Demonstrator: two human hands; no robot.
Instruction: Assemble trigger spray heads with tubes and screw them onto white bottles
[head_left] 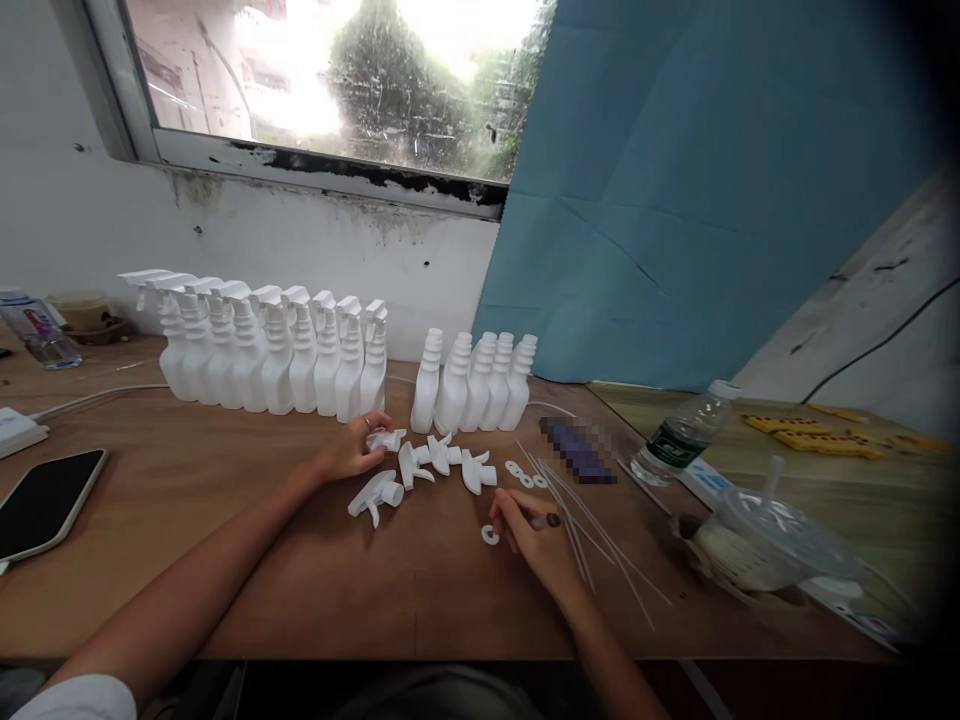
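Observation:
My left hand (358, 447), with a ring on one finger, has its fingers round a white spray head (385, 439). Several more white spray heads (376, 495) lie just right of it and below. My right hand (527, 522) has thumb and fingers pinched together beside a white ring washer (490, 535); a dark round-ended item (552, 520) shows at its curled fingers. More washers (526, 481) lie above that hand. Thin clear tubes (600, 530) lie to its right. Behind stand white bottles with spray heads (277, 365) and several open-necked bottles (454, 385).
A phone (52, 500) lies at left, near a white plug (21, 430) and a plastic bottle (41, 330). At right are a water bottle (684, 435), a lidded cup with straw (757, 540) and a power strip (705, 480). A blurred purple item (577, 450) lies right of centre.

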